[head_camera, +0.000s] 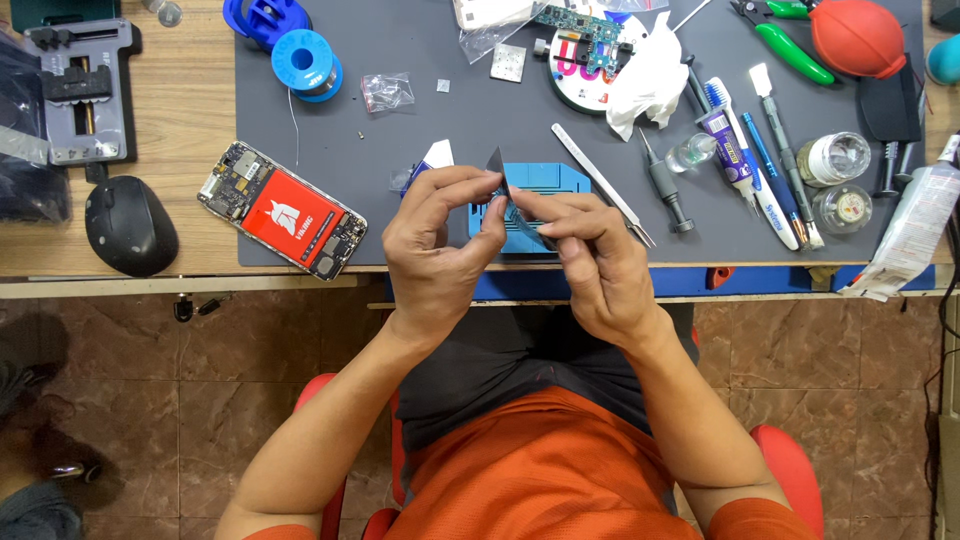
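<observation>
Left hand (440, 235) and right hand (590, 255) raised together, fingertips pinched, nearly touching, forearms angled inward

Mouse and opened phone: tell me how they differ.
The mouse is black, rounded and closed; the phone is flat, rectangular and backless, showing a red battery and circuitry. The mouse sits on bare wood; the phone lies tilted, mostly on the grey mat. Both lie untouched, to the left of the hands.

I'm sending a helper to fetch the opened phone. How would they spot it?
Start at the grey mat covering the wooden bench. The opened phone lies slantwise on the mat's left edge, right of the black mouse. Nothing else nearby has its red battery.
</observation>
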